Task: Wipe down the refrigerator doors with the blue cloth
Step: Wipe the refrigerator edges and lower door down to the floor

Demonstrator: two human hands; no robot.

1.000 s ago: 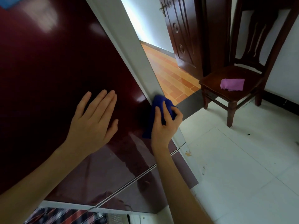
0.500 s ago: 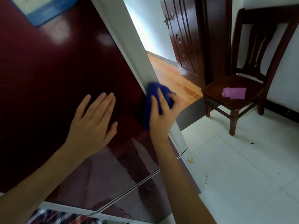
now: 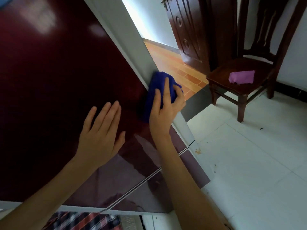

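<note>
The glossy dark red upper refrigerator door (image 3: 63, 77) fills the left of the view, with a grey side edge (image 3: 132, 40) along its right. A thin seam separates it from the lower door (image 3: 149, 196). My right hand (image 3: 164, 110) presses the bunched blue cloth (image 3: 154, 87) against the upper door's right edge, fingers wrapped over the cloth. My left hand (image 3: 101, 135) lies flat on the red door, fingers spread, just left of the cloth.
A dark wooden chair (image 3: 240, 77) stands at the right with a pink cloth (image 3: 241, 77) on its seat. Behind it is a dark wooden door (image 3: 191, 30) and an orange tiled floor (image 3: 179, 72). White floor tiles (image 3: 249, 163) lie below right. Plaid fabric (image 3: 83, 221) shows at the bottom.
My right hand slid the blue cloth up along the door's right edge, then a little back down. My left hand stayed flat on the door.
</note>
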